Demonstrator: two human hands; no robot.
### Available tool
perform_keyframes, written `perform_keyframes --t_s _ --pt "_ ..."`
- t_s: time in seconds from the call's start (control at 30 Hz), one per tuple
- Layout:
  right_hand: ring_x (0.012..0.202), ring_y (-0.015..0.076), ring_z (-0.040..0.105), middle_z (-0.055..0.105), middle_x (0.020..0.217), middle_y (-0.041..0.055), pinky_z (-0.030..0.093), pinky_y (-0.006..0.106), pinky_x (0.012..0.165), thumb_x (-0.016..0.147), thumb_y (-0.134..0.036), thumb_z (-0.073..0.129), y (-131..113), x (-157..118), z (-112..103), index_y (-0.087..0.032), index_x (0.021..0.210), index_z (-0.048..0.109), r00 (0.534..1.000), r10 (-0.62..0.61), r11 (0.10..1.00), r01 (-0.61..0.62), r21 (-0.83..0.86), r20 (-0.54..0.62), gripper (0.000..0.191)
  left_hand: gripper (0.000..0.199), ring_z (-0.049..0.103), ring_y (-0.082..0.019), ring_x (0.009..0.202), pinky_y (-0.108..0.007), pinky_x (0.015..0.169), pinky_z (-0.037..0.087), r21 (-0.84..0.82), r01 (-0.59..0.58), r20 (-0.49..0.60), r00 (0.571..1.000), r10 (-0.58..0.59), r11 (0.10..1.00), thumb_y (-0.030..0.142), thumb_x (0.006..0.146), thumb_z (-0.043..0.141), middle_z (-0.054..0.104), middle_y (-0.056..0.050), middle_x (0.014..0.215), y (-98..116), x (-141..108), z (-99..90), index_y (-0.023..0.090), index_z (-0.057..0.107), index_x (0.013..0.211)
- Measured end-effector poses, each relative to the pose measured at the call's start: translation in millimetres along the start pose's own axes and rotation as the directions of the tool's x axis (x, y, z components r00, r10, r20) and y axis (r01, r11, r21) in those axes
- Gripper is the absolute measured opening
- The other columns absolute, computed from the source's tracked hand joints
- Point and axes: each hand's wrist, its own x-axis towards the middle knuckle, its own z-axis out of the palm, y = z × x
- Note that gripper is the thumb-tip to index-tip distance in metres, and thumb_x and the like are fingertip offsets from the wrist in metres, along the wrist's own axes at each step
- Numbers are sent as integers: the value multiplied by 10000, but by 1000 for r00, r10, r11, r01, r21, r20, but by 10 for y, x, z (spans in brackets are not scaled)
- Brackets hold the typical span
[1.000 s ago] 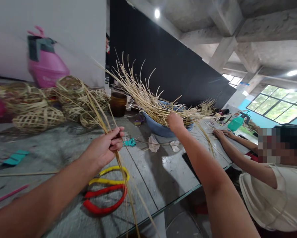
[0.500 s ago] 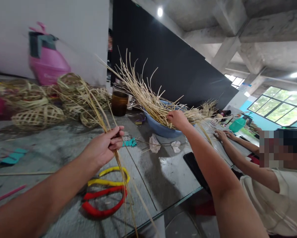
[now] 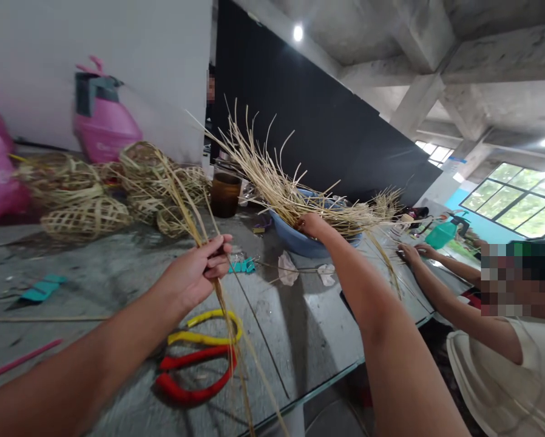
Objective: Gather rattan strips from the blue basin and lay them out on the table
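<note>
Strips [image 3: 193,224] sit in left hand's [image 3: 204,267] closed grip.

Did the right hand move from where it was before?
Yes. The right hand has moved left along the blue bowl, closer to the brown cup.

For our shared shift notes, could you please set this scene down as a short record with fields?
left hand: closed around a thin bundle of strips
right hand: at the strips in the basin, grip unclear
basin: blue, heaped with pale strips, many jutting out
scissors: one red handle, one yellow, below the left hand
woven pieces: grouped at left, near a pink spray bottle
jar: brown, between woven pieces and basin
</note>
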Motion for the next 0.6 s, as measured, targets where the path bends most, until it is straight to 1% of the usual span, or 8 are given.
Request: perform_keyframes --t_s 0.07,0.13,0.23,0.3,0.4,0.5,0.6 --pt "1030 218 758 837 1146 120 536 249 868 964 -142 653 35 -15 5 -154 1194 832 999 -8 999 10 44 -31 292 338 343 2 340 -106 324 235 -4 3 -1 1000 -3 1000 -25 1072 416 562 0 629 4 6 -3 62 649 843" --pt "1006 204 749 834 1134 107 528 251 856 988 -158 637 57 -16 -10 -156 1212 820 998 -17 997 21 80 -58 289 332 352 1 339 -103 322 236 -4 12 -1 1000 -12 1000 -25 1069 422 566 -5 634 -1 17 -8 58 651 844" --pt "978 189 730 829 1098 79 515 251 856 1004 -208 650 22 4 -13 -175 1133 833 991 -41 987 59 148 -125 226 328 348 4 333 -99 313 232 5 19 -13 1000 -19 1000 -7 1072 431 564 -8 641 -19 30 -10 59 648 837" --pt "938 189 716 826 1041 65 503 253 839 1003 -235 665 -38 18 3 -178 1064 841 983 -53 975 89 206 -177 194 328 341 6 331 -96 311 232 12 16 -20 1000 -16 1000 -2 1073 431 561 -6 640 -27 28 -7 62 648 836" --pt "897 192 707 825 981 51 486 252 822 989 -209 668 -126 16 8 -191 978 850 980 -61 964 107 244 -190 183 336 344 4 335 -91 317 241 17 13 -8 1000 -13 1000 -17 1069 412 561 -6 637 -23 11 1 65 648 845" --pt "938 207 719 833 1030 56 485 258 831 1005 -216 635 -150 -11 -50 -217 989 862 984 -45 972 82 222 -170 228 340 354 1 341 -93 321 250 18 14 6 1000 -14 1000 -30 1066 405 560 -5 632 -14 -2 6 63 644 844" --pt "1018 236 727 831 1121 89 491 277 845 1013 -247 638 -119 -44 -130 -221 1075 858 984 25 986 5 168 -174 230 334 358 1 340 -98 316 243 19 23 12 1000 -24 1000 -27 1069 415 563 -7 635 -14 -3 10 58 646 842"
